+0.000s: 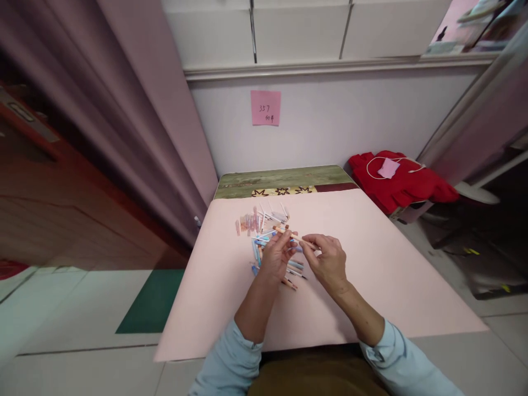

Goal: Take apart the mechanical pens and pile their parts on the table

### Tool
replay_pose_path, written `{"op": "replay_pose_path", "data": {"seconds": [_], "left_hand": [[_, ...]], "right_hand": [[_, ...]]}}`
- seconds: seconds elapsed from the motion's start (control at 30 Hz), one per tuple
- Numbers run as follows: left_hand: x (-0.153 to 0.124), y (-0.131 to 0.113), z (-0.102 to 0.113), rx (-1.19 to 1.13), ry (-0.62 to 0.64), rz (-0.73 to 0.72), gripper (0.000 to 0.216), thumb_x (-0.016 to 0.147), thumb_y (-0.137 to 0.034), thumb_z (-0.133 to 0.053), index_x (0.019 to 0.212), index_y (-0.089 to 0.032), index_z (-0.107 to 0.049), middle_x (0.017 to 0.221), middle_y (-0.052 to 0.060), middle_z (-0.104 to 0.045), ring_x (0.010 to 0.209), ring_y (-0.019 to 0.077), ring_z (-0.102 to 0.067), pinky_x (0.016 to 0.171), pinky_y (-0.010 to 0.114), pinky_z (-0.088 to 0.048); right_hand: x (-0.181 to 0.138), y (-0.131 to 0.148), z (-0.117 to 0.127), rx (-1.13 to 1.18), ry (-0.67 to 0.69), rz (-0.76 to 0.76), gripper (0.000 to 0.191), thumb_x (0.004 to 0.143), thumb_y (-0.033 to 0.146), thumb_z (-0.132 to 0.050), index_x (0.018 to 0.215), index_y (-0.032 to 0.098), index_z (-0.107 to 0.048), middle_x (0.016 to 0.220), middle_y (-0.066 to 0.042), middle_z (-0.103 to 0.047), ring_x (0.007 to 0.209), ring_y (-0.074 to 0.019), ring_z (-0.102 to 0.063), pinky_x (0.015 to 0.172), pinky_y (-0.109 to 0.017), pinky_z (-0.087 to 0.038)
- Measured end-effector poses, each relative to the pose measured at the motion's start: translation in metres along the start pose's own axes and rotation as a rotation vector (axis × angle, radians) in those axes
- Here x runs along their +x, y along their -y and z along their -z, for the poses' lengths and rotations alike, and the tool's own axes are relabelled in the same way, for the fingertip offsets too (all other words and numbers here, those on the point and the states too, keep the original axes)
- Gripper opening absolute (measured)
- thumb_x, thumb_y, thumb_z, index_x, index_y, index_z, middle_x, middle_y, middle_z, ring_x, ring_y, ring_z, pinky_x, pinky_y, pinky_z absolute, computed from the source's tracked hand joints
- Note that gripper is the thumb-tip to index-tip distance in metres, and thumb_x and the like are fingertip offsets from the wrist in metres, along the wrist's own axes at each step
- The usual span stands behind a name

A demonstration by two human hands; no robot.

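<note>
Over the pile, my left hand (275,256) grips a peach-coloured pen (293,236) with brown at its far end. The fingers of my right hand (329,260) pinch the near end of the same pen, on the right. Blue and brown pen parts (258,254) lie beneath and around my left hand, partly hidden by it. Beyond them, several thin white sticks with dark tips (272,212), like refills, lie loosely. To their left is a group of translucent pinkish tubes (248,223). A few brown-tipped pieces (290,284) show below my left wrist.
The pale pink sheet (371,286) covers most of the table, whose green patterned top (289,179) shows at the back. A pink note (265,108) is on the wall. A red cloth (396,187) with a white cable lies at the right. A purple curtain (140,99) hangs left.
</note>
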State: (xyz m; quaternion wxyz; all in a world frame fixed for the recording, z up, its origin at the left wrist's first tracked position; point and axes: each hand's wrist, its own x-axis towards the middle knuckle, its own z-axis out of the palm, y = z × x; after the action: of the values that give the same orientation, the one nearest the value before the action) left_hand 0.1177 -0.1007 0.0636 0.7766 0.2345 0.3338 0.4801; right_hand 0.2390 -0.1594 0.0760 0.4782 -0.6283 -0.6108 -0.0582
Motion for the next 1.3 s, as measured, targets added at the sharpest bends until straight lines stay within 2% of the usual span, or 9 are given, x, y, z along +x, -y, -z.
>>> {"op": "replay_pose_path", "data": {"seconds": [0.13,0.3,0.5,0.63,0.7,0.83,0.97,1.1,1.3], "left_hand": [[-0.002,-0.006,-0.007,0.017,-0.056,-0.011,0.026,0.074,-0.026,-0.078,0.095,-0.013,-0.067,0.093,0.007,-0.071,0.075,0.0114,-0.066,0.053,0.017,-0.053],[-0.004,-0.007,-0.016,-0.042,-0.05,-0.017,0.023,0.075,-0.022,-0.077,0.093,-0.012,-0.068,0.089,0.006,-0.071,0.075,0.0116,-0.067,0.058,0.017,-0.055],[-0.009,-0.007,-0.02,-0.133,-0.036,-0.045,0.016,0.075,-0.019,-0.076,0.088,-0.012,-0.069,0.087,0.006,-0.072,0.082,0.0125,-0.069,0.075,0.02,-0.057],[-0.008,-0.008,-0.02,-0.086,-0.068,-0.104,0.017,0.073,-0.021,-0.078,0.084,-0.011,-0.069,0.085,0.006,-0.072,0.081,0.0132,-0.07,0.076,0.022,-0.057],[-0.007,-0.009,-0.019,-0.076,-0.08,-0.108,0.019,0.073,-0.022,-0.079,0.084,-0.011,-0.069,0.085,0.006,-0.071,0.081,0.0133,-0.07,0.078,0.023,-0.057],[-0.004,-0.007,-0.016,-0.046,-0.094,-0.082,0.023,0.071,-0.025,-0.081,0.086,-0.012,-0.069,0.083,0.006,-0.071,0.08,0.0135,-0.069,0.076,0.022,-0.057],[-0.002,-0.008,-0.013,0.044,-0.088,-0.041,0.029,0.068,-0.03,-0.082,0.088,-0.012,-0.071,0.085,0.007,-0.072,0.074,0.0122,-0.067,0.061,0.019,-0.053],[0.0,-0.013,-0.012,0.14,-0.074,-0.05,0.029,0.068,-0.033,-0.081,0.085,-0.012,-0.071,0.086,0.008,-0.072,0.069,0.0104,-0.063,0.048,0.016,-0.042],[0.001,-0.014,-0.012,0.212,-0.1,-0.075,0.031,0.065,-0.036,-0.082,0.08,-0.011,-0.072,0.081,0.008,-0.072,0.063,0.0104,-0.06,0.047,0.019,-0.036]], "right_hand": [[0.005,0.003,0.004,0.029,0.063,-0.12,0.02,0.087,0.04,-0.063,0.082,0.023,-0.071,0.075,0.0,-0.073,0.068,-0.0163,-0.061,0.078,-0.03,-0.04],[0.009,0.007,0.009,0.078,0.205,-0.287,0.032,0.091,0.047,-0.055,0.078,0.023,-0.073,0.062,0.0,-0.068,0.058,-0.0148,-0.056,0.064,-0.026,-0.038],[0.01,0.005,0.006,0.325,0.321,-0.495,0.052,0.091,0.057,-0.048,0.056,0.019,-0.057,0.047,0.002,-0.052,0.045,-0.0106,-0.045,0.05,-0.023,-0.032],[0.007,0.002,0.001,0.69,0.376,-0.628,0.035,0.08,0.055,-0.063,0.081,0.02,-0.063,0.061,0.002,-0.059,0.055,-0.0124,-0.052,0.053,-0.023,-0.039],[0.006,0.001,-0.001,0.807,0.365,-0.696,0.037,0.072,0.05,-0.073,0.09,0.02,-0.061,0.064,0.003,-0.06,0.056,-0.0123,-0.052,0.053,-0.023,-0.04],[0.005,-0.004,-0.002,0.849,0.389,-0.796,0.038,0.067,0.05,-0.077,0.078,0.018,-0.061,0.06,0.001,-0.062,0.053,-0.0122,-0.053,0.053,-0.024,-0.042],[0.007,-0.006,-0.001,0.861,0.44,-0.811,0.046,0.075,0.062,-0.066,0.07,0.016,-0.064,0.06,-0.004,-0.066,0.052,-0.0137,-0.057,0.057,-0.026,-0.046],[0.008,-0.005,0.0,0.841,0.488,-0.824,0.059,0.08,0.072,-0.053,0.067,0.015,-0.065,0.055,-0.005,-0.064,0.047,-0.0137,-0.055,0.053,-0.027,-0.045],[0.005,-0.01,-0.004,0.849,0.419,-0.74,0.045,0.066,0.056,-0.078,0.084,0.018,-0.063,0.062,0.001,-0.062,0.056,-0.0129,-0.056,0.055,-0.024,-0.045]]}}
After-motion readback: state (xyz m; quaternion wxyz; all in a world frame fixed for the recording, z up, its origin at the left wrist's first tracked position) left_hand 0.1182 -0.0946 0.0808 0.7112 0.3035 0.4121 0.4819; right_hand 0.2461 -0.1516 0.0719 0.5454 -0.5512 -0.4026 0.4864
